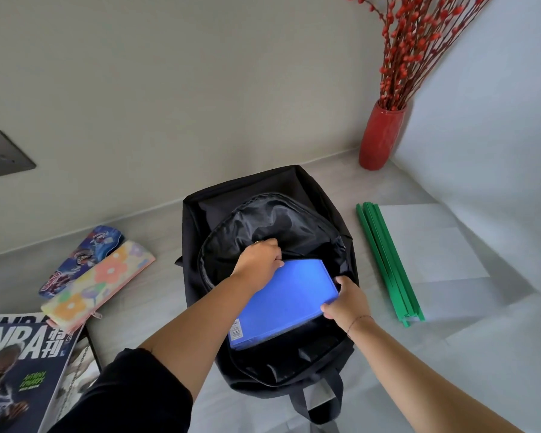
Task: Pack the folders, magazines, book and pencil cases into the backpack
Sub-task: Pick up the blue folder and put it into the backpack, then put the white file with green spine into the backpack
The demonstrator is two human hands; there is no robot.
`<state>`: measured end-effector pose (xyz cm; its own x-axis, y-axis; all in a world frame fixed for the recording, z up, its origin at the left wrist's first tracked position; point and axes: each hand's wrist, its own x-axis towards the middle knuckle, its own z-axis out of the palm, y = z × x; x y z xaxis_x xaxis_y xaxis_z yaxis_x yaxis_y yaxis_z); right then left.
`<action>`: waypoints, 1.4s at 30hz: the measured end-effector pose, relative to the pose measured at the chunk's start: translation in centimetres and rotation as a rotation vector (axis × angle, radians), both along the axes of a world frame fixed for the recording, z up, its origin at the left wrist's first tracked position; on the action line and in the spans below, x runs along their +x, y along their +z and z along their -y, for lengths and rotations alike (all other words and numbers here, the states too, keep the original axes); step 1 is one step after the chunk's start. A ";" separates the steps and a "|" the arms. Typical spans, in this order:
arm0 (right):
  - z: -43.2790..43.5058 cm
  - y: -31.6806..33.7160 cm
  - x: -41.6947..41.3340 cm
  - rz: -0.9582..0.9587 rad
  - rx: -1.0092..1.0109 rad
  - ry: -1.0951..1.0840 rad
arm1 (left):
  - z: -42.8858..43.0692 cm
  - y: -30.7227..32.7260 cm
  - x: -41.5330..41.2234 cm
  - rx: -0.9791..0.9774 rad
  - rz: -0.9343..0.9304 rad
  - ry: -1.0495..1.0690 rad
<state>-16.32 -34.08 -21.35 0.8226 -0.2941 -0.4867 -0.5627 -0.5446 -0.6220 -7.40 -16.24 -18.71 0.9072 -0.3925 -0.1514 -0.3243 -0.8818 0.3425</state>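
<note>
right hand (345,303) fingers pinch blue folder (285,295) edge, folder half inside backpack (294,182); left hand (258,260) fingertips hidden in the opening, can't tell what they hold; magazines (22,370) cropped bottom-left

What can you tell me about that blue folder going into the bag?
The folder is a bright blue, flat rectangle that looks like smooth plastic, with a white barcode label at its near corner. It lies tilted, partly inside the open black backpack. The right hand pinches its right edge. The left hand covers its far left corner, though its grip is unclear.
</note>
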 end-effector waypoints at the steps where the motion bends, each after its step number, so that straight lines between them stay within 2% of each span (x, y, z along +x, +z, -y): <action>1: -0.3 -0.2 0.3 0.005 -0.041 -0.003 | 0.0 0.0 0.0 -0.004 0.002 0.004; 4: -0.8 -0.3 0.7 0.001 -0.116 0.018 | -0.2 -0.2 0.2 -0.013 -0.013 0.029; 7: -1.0 1.2 0.4 -0.018 -0.323 0.207 | -0.1 -0.5 -0.2 -0.060 -0.078 0.068; 10: 0.2 2.8 0.4 0.142 -0.443 0.232 | 1.1 0.0 -1.1 -0.117 0.006 0.081; 13: 3.5 3.5 1.3 0.274 -0.385 0.120 | 4.3 1.5 -1.9 -0.310 0.011 0.106; 17: 9.8 3.2 2.4 0.175 -0.416 0.103 | 11.1 2.4 -2.6 -0.537 -0.262 0.201; 20: 14.1 3.3 2.9 0.100 -0.429 0.100 | 15.6 1.9 -2.8 -0.543 -0.424 0.240; 24: 19.0 3.0 3.6 0.050 -0.434 0.046 | 20.2 0.3 -2.1 -0.507 -0.554 0.299; 30: 26.0 0.6 4.6 -0.097 -0.397 -0.113 | 25.0 -2.4 -0.1 -0.496 -0.773 0.501; 34: 29.9 -1.8 4.4 -0.145 -0.247 -0.287 | 26.9 -4.3 1.2 -0.585 -0.816 0.675; 37: 31.4 -3.3 4.2 -0.153 -0.240 -0.320 | 27.7 -5.3 2.0 -0.712 -0.922 0.824; 40: 31.5 -4.2 4.5 -0.129 -0.134 -0.375 | 28.0 -7.5 2.7 -0.776 -0.955 0.850; 42: 31.3 -4.6 4.8 -0.081 -0.056 -0.417 | 28.3 -5.4 2.3 -0.745 -0.930 0.820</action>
